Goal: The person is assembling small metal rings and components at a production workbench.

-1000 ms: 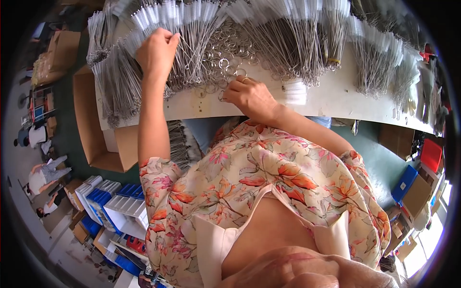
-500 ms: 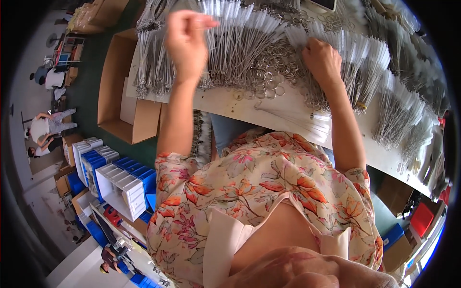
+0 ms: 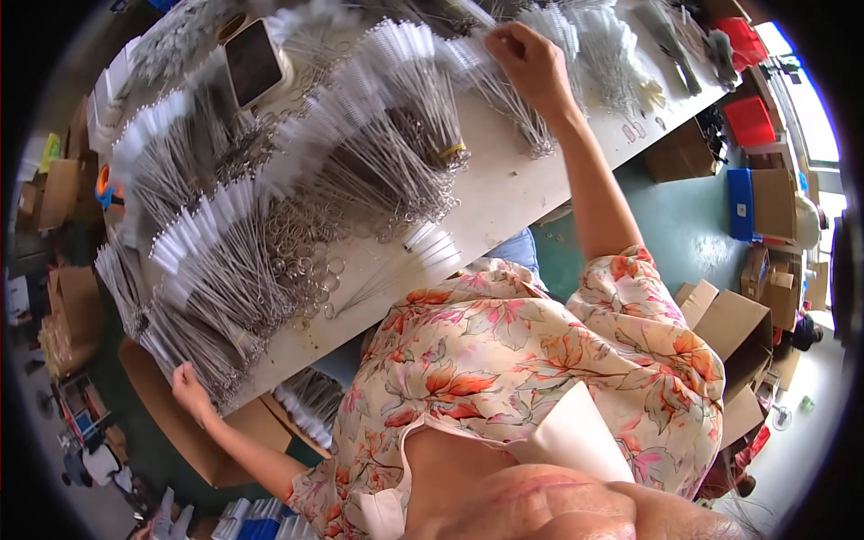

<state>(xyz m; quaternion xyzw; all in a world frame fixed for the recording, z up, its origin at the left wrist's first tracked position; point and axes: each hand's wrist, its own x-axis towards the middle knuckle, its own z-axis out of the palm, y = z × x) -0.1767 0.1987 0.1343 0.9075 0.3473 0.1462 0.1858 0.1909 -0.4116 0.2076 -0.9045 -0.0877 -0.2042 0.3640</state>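
Observation:
My left hand (image 3: 191, 393) is closed at the table's left end, beside a bundle of thin wire-handled brushes (image 3: 193, 346). What its fingers hold, if anything, is hidden. Farther right, my right hand (image 3: 533, 70) is raised over the table with its fingers pinched together. A pale bristled streak (image 3: 472, 13) lies by those fingertips, too blurred to tell whether it is gripped. Below that hand lies a bundle of brushes (image 3: 513, 108) with white bristles. Between my hands spread large heaps of similar brushes (image 3: 360, 135) and a pile of metal rings (image 3: 310, 274).
A dark-screened phone-like device (image 3: 255, 63) rests among the brushes at the back. A few loose brushes (image 3: 423, 261) lie near the front edge of the white table (image 3: 504, 193). A cardboard box (image 3: 171, 423) stands below its left end; red bins (image 3: 749, 121) are at far right.
The view has swung to the right. My left hand has come down to the table's left end, and my right hand has moved to brushes farther right.

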